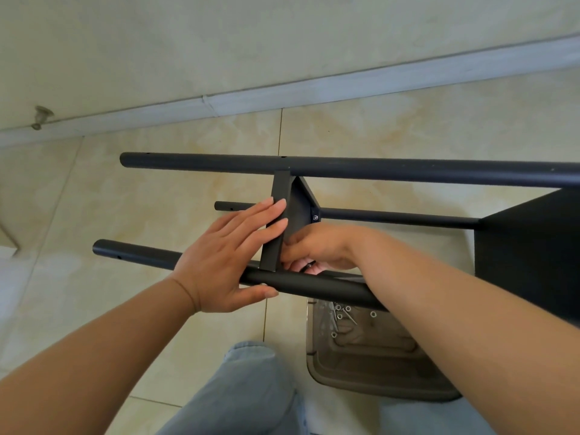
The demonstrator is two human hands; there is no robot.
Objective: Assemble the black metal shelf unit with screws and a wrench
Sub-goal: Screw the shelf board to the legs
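The black metal shelf unit (345, 169) lies on its side on the tiled floor, its round legs running left to right. A black shelf panel (279, 196) stands edge-on between the far leg and the near leg (138, 254). My left hand (232, 255) lies flat against the panel's left face, thumb under the near leg. My right hand (317, 246) reaches in behind the panel, its fingers curled round a small dark tool that is mostly hidden. A silver screw (315, 217) sits in the panel's corner bracket.
A clear plastic tray (373, 378) with several screws and washers sits on the floor under the near leg. A second black shelf panel (533, 246) is at the right. My jeans-clad knee (251, 387) is at the bottom. The wall's skirting (314, 92) runs behind.
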